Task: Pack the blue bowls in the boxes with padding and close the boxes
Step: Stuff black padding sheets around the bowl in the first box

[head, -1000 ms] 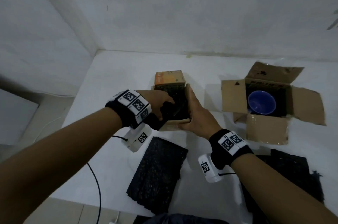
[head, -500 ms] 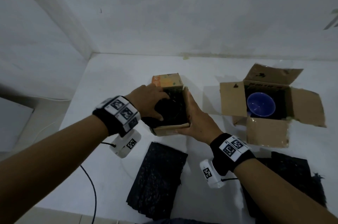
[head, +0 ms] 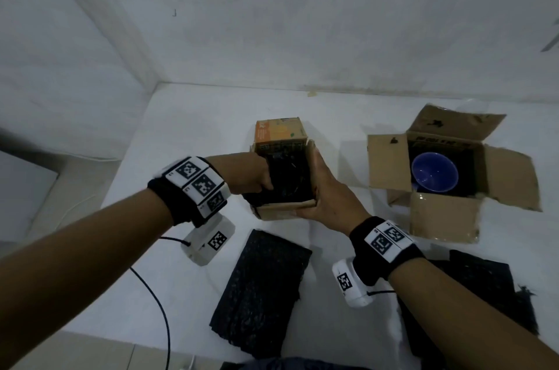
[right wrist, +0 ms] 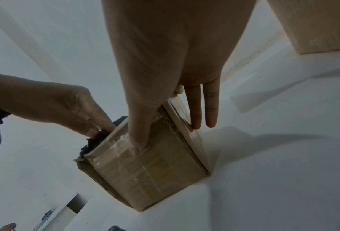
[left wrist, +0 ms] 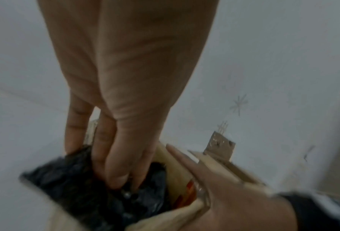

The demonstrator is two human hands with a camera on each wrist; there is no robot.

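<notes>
The left hand (head: 254, 176), fingers (left wrist: 115, 164) pressed together, pushes black padding (head: 290, 179) into the small box (head: 284, 209). The right hand (head: 326, 197), fingers (right wrist: 210, 109) straight, braces its right wall. Right of those fingers, apart: blue bowl (head: 434, 171) inside the open box (head: 441, 218). A foam sheet (head: 263, 288) lies nearer the wrists.

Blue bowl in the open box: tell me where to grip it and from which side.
Pinch the rim of the blue bowl from straight above, thumb inside, fingers outside. It sits upright, mouth up, down inside the open cardboard box, whose walls and dark padding block its sides; the flaps lie splayed, so probably only the top is free.
</notes>
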